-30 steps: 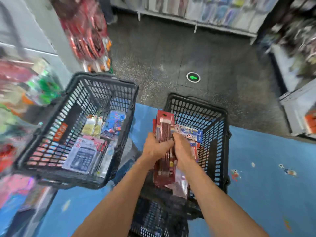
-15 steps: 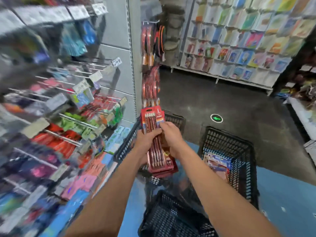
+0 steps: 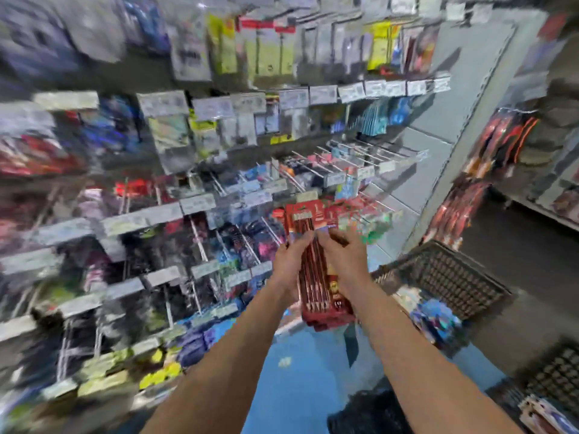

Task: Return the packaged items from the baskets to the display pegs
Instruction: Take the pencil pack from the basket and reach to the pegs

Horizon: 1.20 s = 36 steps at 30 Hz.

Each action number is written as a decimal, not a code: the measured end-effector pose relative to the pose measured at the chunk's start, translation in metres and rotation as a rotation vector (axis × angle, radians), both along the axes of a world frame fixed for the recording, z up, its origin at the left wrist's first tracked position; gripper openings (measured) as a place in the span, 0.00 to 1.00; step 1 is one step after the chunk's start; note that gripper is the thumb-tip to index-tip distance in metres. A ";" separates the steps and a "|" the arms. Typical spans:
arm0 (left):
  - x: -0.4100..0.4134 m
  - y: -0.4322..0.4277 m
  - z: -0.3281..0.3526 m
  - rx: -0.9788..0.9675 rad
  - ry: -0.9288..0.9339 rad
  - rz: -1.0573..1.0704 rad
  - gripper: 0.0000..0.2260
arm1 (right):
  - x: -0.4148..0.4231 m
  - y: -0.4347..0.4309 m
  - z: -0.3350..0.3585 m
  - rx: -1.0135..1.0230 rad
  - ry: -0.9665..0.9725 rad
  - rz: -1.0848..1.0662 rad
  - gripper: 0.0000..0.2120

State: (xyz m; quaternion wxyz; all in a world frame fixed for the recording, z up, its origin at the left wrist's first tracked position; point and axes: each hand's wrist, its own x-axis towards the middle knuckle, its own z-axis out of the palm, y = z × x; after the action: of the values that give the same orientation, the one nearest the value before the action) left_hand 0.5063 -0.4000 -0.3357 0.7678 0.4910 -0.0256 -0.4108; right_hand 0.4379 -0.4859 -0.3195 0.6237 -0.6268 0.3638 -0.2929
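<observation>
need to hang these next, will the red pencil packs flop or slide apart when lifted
Probably fairly stiff: the red pencil packs stand straight without sagging, with long pencils inside. Likely to slide on each other: several packs fan apart at the top, though the left hand and right hand grip them from both sides.

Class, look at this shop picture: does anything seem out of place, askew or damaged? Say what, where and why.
Only the red pencil packs: held between the left hand and right hand before the display pegs, not hung, their tops fanned unevenly. Blur hides any damage elsewhere.
</observation>
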 end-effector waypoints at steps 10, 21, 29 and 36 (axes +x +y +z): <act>-0.005 0.159 0.028 0.046 -0.120 0.106 0.22 | 0.001 0.116 0.031 -0.004 0.026 0.141 0.23; 0.090 0.207 0.033 0.161 -0.292 0.270 0.35 | 0.093 0.126 0.043 -0.144 0.089 0.359 0.28; 0.144 0.194 -0.069 0.205 -0.189 0.318 0.33 | 0.138 0.100 -0.054 0.068 0.106 0.446 0.27; 0.200 0.170 -0.200 0.176 -0.356 0.399 0.01 | 0.186 0.072 -0.210 0.035 0.081 0.539 0.28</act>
State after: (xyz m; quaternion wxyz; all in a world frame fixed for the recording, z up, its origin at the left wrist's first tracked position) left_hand 0.7059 -0.2300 -0.5361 0.7713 0.6155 -0.0274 -0.1596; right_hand 0.6241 -0.4138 -0.5292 0.6748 -0.7013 0.2134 -0.0848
